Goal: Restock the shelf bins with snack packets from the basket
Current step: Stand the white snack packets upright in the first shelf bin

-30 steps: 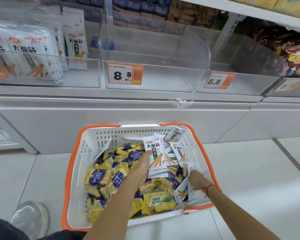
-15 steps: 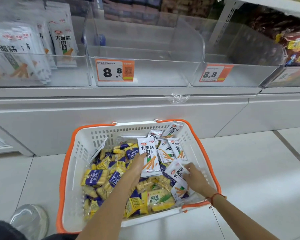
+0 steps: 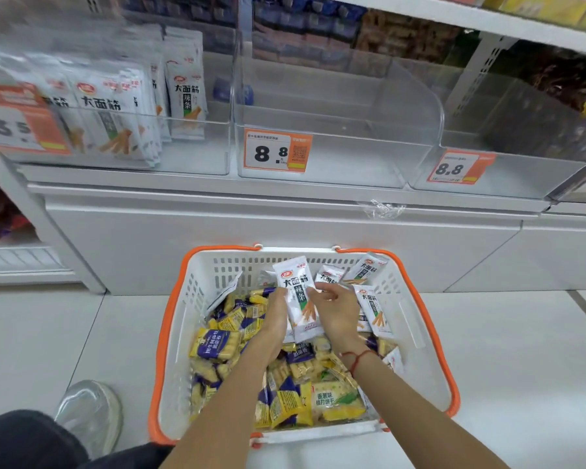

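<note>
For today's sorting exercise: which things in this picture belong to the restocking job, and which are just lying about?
Part of the job:
- basket
- white snack packet, gripped by the left hand, right hand beside it
- yellow packets
- middle bin
- left bin with matching white packets

Just lying about:
- crumpled plastic wrap on the ledge
- shoe
</note>
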`<action>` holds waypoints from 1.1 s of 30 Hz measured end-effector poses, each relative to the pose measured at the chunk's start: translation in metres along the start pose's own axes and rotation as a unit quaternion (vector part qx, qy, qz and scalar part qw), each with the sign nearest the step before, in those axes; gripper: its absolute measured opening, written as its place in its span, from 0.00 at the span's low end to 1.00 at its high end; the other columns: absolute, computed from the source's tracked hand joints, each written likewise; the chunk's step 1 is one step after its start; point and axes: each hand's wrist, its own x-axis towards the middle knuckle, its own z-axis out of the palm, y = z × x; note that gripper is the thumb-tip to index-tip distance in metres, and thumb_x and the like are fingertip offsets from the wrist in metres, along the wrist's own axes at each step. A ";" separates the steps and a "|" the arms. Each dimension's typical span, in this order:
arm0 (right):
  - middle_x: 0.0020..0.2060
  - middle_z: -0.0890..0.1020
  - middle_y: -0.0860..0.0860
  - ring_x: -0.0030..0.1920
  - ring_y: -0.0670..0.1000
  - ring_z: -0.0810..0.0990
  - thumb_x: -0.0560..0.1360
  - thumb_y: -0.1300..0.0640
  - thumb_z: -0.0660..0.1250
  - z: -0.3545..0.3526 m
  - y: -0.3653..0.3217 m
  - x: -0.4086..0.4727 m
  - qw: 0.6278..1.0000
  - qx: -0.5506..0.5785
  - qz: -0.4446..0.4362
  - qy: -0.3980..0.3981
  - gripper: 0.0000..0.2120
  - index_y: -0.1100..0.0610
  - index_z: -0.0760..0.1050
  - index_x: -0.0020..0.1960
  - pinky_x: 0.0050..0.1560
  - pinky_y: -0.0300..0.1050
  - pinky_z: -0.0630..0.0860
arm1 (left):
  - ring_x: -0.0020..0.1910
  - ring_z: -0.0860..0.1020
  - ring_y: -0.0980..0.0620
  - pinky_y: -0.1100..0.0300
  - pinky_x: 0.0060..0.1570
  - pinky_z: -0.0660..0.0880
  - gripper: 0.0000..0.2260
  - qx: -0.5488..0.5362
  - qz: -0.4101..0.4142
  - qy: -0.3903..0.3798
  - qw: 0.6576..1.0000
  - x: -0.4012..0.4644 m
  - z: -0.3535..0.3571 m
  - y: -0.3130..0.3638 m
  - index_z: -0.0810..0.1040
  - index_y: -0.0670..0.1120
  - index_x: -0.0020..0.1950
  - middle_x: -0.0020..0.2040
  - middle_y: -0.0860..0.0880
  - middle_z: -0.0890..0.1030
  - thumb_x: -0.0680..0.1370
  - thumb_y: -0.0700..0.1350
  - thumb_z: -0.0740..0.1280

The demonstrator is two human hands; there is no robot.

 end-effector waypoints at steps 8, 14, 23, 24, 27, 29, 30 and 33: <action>0.36 0.80 0.49 0.34 0.46 0.76 0.72 0.53 0.73 0.018 -0.008 -0.009 0.988 0.116 0.077 0.072 0.06 0.53 0.81 0.48 0.35 0.37 0.71 | 0.63 0.71 0.45 0.58 0.52 0.65 0.21 0.032 0.005 -0.003 0.999 -0.003 -0.001 0.005 0.64 0.41 0.71 0.67 0.43 0.70 0.81 0.47 0.60; 0.36 0.80 0.49 0.36 0.45 0.77 0.72 0.57 0.73 -0.002 -0.032 0.002 0.994 0.081 -0.007 -0.074 0.08 0.55 0.81 0.51 0.37 0.32 0.73 | 0.70 0.63 0.48 0.56 0.58 0.60 0.21 0.037 0.037 -0.011 0.999 -0.014 -0.009 0.027 0.60 0.45 0.74 0.71 0.47 0.64 0.82 0.49 0.55; 0.59 0.73 0.54 0.56 0.52 0.74 0.79 0.49 0.61 -0.001 -0.119 -0.010 0.970 -0.043 -0.011 -0.238 0.24 0.56 0.61 0.71 0.58 0.48 0.72 | 0.53 0.76 0.47 0.58 0.47 0.70 0.17 -0.019 0.094 0.017 0.995 -0.050 -0.027 0.090 0.73 0.43 0.63 0.55 0.45 0.78 0.80 0.50 0.56; 0.58 0.74 0.54 0.55 0.52 0.74 0.80 0.49 0.59 -0.001 -0.130 -0.014 0.965 -0.058 -0.018 -0.255 0.21 0.57 0.64 0.69 0.59 0.50 0.73 | 0.44 0.78 0.49 0.61 0.41 0.72 0.16 -0.028 0.110 0.008 0.994 -0.056 -0.032 0.100 0.75 0.42 0.60 0.48 0.44 0.80 0.80 0.49 0.56; 0.56 0.79 0.59 0.49 0.54 0.78 0.81 0.51 0.54 0.003 -0.165 -0.027 0.946 -0.099 -0.086 -0.296 0.09 0.50 0.73 0.52 0.58 0.52 0.76 | 0.35 0.77 0.51 0.61 0.40 0.75 0.13 -0.025 0.163 -0.005 0.986 -0.073 -0.048 0.131 0.77 0.43 0.51 0.37 0.46 0.79 0.81 0.44 0.54; 0.54 0.80 0.58 0.53 0.56 0.80 0.81 0.51 0.54 0.009 -0.185 -0.031 0.932 -0.123 -0.126 -0.315 0.10 0.53 0.73 0.55 0.59 0.55 0.76 | 0.40 0.76 0.47 0.52 0.54 0.73 0.13 -0.013 0.170 -0.005 0.985 -0.079 -0.062 0.148 0.78 0.44 0.47 0.38 0.46 0.80 0.80 0.46 0.55; 0.53 0.81 0.57 0.53 0.57 0.80 0.81 0.52 0.55 0.013 -0.195 -0.032 0.926 -0.132 -0.144 -0.323 0.12 0.56 0.73 0.58 0.58 0.56 0.77 | 0.43 0.76 0.46 0.50 0.57 0.71 0.13 0.003 0.171 0.003 0.985 -0.078 -0.070 0.155 0.78 0.46 0.46 0.40 0.45 0.80 0.79 0.48 0.55; 0.48 0.79 0.55 0.46 0.54 0.77 0.81 0.52 0.56 0.024 -0.222 -0.036 0.915 -0.142 -0.183 -0.329 0.14 0.60 0.73 0.58 0.48 0.49 0.73 | 0.41 0.76 0.50 0.56 0.48 0.71 0.11 0.070 0.191 0.026 0.979 -0.084 -0.098 0.179 0.77 0.48 0.47 0.39 0.49 0.81 0.79 0.49 0.56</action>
